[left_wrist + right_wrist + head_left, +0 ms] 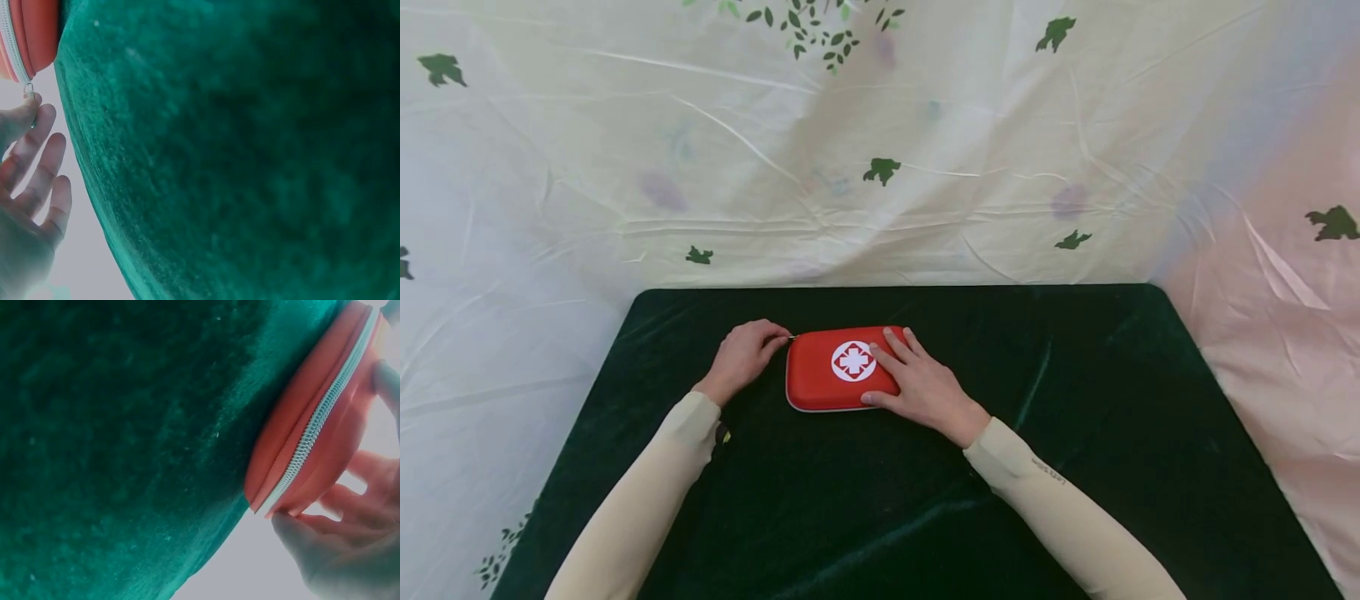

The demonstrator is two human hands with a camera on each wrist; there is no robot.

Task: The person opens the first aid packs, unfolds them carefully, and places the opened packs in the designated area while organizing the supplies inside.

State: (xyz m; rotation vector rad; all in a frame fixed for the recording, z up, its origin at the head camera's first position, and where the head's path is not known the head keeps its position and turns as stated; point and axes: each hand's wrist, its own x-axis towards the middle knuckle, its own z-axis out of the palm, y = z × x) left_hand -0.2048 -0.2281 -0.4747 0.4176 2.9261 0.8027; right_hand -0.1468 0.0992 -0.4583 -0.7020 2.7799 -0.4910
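Note:
A red zippered first-aid case (814,375) with a white round cross emblem (853,361) lies on the dark green cloth, its lid closed. At its far left corner my left hand (743,354) pinches the metal zipper pull (29,89) between thumb and index finger. The other left fingers are held loosely apart from the case. My right hand (928,387) rests on the right part of the lid with its fingers spread, partly covering the emblem's edge. In the right wrist view the silver zipper (312,428) runs closed along the near side.
A green velvet cloth (1112,400) covers the table. Behind it and at both sides hangs a pale curtain (970,225) with green leaf prints. The table's far edge lies a little beyond the case.

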